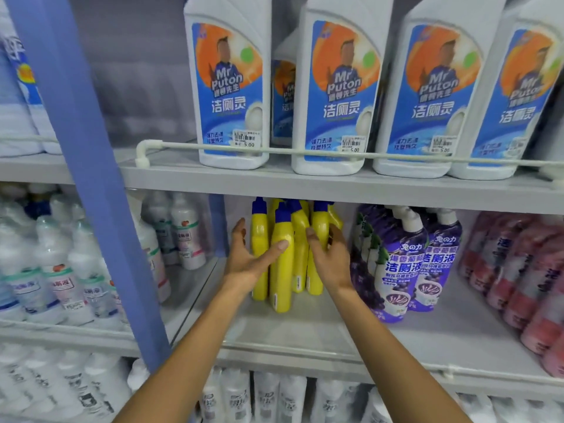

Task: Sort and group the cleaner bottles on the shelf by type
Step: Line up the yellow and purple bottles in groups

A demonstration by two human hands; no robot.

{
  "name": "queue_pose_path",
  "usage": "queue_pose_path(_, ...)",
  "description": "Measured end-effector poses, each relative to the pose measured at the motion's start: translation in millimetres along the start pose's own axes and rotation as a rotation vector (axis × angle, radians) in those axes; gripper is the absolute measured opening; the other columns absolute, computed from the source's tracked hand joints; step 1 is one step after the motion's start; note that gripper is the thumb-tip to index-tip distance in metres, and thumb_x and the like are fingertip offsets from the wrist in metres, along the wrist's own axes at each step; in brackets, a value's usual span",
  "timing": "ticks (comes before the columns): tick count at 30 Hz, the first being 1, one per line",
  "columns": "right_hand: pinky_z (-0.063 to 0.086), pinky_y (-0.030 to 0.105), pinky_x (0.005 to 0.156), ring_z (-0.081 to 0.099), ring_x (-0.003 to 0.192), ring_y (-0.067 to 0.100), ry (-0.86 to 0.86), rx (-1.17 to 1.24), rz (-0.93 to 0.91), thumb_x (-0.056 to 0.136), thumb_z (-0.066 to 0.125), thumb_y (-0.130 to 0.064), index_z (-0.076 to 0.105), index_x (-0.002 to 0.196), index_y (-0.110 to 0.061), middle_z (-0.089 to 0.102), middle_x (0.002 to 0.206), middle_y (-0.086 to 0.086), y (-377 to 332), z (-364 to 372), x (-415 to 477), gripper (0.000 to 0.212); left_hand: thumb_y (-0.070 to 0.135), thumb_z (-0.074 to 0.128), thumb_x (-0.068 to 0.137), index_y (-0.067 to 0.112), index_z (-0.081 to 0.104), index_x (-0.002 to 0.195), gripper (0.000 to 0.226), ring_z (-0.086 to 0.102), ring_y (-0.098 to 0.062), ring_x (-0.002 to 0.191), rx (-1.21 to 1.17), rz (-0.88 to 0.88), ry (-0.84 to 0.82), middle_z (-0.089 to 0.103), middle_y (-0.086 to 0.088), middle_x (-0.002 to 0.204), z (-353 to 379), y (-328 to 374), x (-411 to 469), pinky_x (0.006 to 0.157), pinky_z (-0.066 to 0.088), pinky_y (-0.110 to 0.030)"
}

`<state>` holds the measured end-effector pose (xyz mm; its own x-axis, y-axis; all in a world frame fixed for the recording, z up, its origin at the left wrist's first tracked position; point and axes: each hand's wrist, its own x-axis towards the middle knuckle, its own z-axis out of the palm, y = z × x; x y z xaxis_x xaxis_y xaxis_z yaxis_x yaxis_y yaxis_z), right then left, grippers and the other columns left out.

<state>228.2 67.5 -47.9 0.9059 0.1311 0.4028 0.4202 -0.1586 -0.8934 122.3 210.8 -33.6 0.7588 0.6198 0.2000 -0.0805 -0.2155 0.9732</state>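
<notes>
- Bottles, yellow with blue caps [282, 264]: stood upright in a tight cluster at the back-left of the middle shelf [305, 331], one out in front of the rest.
- My left hand [247, 257]: spread, palm turned toward the cluster, thumb laid across the front bottle, fingers pointing up along the cluster's left side.
- My right hand [331, 254]: on the cluster's right side, fingers bent against the rightmost yellow bottle. Blurred, so couldn't tell whether it gripped or only pressed.
- Purple bottles with white caps [396, 270]: same shelf, just beside my right hand, upright in rows.
- Pink bottles [525, 270]: further right, beyond the purple ones.
- White "Mr Puton" bottles [332, 87]: shelf above, in a row behind a white rail [274, 151], price stickers on the fronts.
- White bottles [265, 398]: shelf below, only tops visible.
- Blue upright post [91, 178]: left of the yellow cluster, splitting off the next bay, which held clear and white bottles [61, 270].
</notes>
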Motion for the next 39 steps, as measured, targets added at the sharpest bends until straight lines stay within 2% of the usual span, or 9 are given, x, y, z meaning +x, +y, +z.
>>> queue_pose_path(4,0.043,0.022,0.078,0.060,0.095,0.014,0.034,-0.033,-0.095,0.097,0.070,-0.033,0.058,0.126,-0.015,0.068,0.110,0.002,8,10,-2,0.037,0.062,0.096,0.050,0.035,0.045,0.140,0.107,0.065,-0.014,0.123,-0.021,0.118,-0.034,0.066,0.010,0.133,15,-19,17,0.103,0.055,-0.049)
queue_pose_path(11,0.041,0.021,0.074,0.068,0.099,0.026,0.055,-0.104,-0.112,0.099,0.065,-0.038,0.061,0.128,-0.013,0.072,0.112,0.006,20,8,4,0.038,0.056,0.097,0.057,0.032,0.048,0.142,0.100,0.070,-0.017,0.117,-0.112,0.155,-0.013,0.070,0.006,0.128,12,-24,22,0.098,0.058,-0.053)
queue_pose_path(15,0.048,0.029,0.085,0.068,0.110,0.025,0.038,-0.120,-0.073,0.099,0.063,-0.045,0.058,0.134,-0.020,0.072,0.120,0.001,18,13,-8,0.042,0.051,0.094,0.059,0.032,0.050,0.140,0.094,0.069,-0.013,0.117,-0.100,0.142,-0.022,0.070,0.009,0.128,5,-25,23,0.099,0.057,-0.049)
queue_pose_path(19,0.051,0.041,0.102,0.063,0.121,0.021,0.047,-0.122,-0.065,0.097,0.059,-0.056,0.053,0.142,-0.023,0.067,0.131,-0.003,15,23,-24,0.056,0.051,0.089,0.057,0.029,0.049,0.135,0.090,0.068,0.003,0.105,-0.068,0.148,0.030,0.069,0.011,0.121,-8,-24,18,0.087,0.056,-0.027)
queue_pose_path(21,0.050,0.043,0.103,0.062,0.122,0.020,0.044,-0.119,-0.060,0.098,0.061,-0.054,0.052,0.143,-0.022,0.066,0.132,-0.003,13,29,-29,0.056,0.051,0.088,0.057,0.027,0.051,0.129,0.085,0.068,0.009,0.096,-0.067,0.133,0.059,0.069,0.013,0.114,-17,-26,16,0.081,0.054,-0.022)
queue_pose_path(25,0.050,0.045,0.106,0.061,0.124,0.020,0.051,-0.067,-0.035,0.097,0.063,-0.051,0.050,0.146,-0.020,0.065,0.135,-0.001,7,39,-34,0.059,0.058,0.086,0.058,0.022,0.054,0.126,0.083,0.071,-0.004,0.099,-0.067,0.127,0.070,0.072,0.009,0.110,-29,-30,14,0.085,0.058,-0.033)
queue_pose_path(31,0.053,0.044,0.101,0.064,0.118,0.020,0.041,0.019,-0.033,0.097,0.066,-0.047,0.055,0.141,-0.018,0.069,0.128,0.000,0,59,-32,0.054,0.046,0.082,0.070,0.020,0.050,0.130,0.074,0.066,0.008,0.095,-0.047,0.145,0.078,0.068,0.010,0.113,-40,-31,14,0.076,0.051,-0.014)
queue_pose_path(36,0.056,0.040,0.097,0.068,0.109,0.017,0.019,0.096,-0.039,0.097,0.069,-0.041,0.061,0.133,-0.018,0.072,0.119,-0.001,-3,77,-22,0.044,0.035,0.085,0.082,0.016,0.041,0.145,0.079,0.064,-0.014,0.116,-0.034,0.132,0.106,0.062,-0.003,0.132,-51,-30,27,0.092,0.053,-0.026)
queue_pose_path(39,0.057,0.036,0.092,0.069,0.104,0.017,-0.004,0.097,-0.024,0.096,0.070,-0.041,0.062,0.131,-0.017,0.074,0.114,-0.001,-5,91,-14,0.044,0.055,0.081,0.074,0.021,0.036,0.149,0.094,0.059,-0.021,0.126,0.021,0.122,0.143,0.056,-0.003,0.141,-55,-30,32,0.106,0.049,-0.042)
